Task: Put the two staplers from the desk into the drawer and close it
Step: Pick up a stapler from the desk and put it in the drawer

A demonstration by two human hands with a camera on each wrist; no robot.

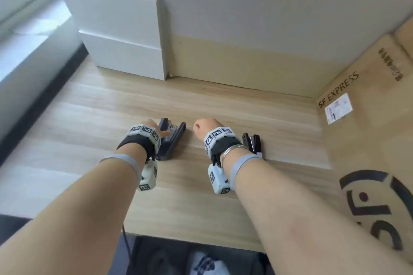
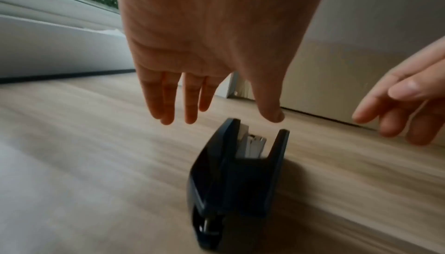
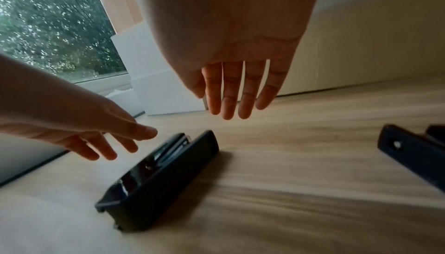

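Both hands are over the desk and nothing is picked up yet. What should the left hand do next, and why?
Probably lower the left hand and close it round the larger dark plastic stapler. Its fingers hang straight just above that stapler, which lies on its side on the light wooden desk. The open right hand holds nothing; the smaller dark stapler lies by its wrist.

On the desk [image 1: 223, 185] before you, one stapler [image 1: 171, 139] lies under your left hand [image 1: 148, 127]; the second stapler [image 1: 253, 142] lies right of your right hand [image 1: 204, 127], which hangs between them.
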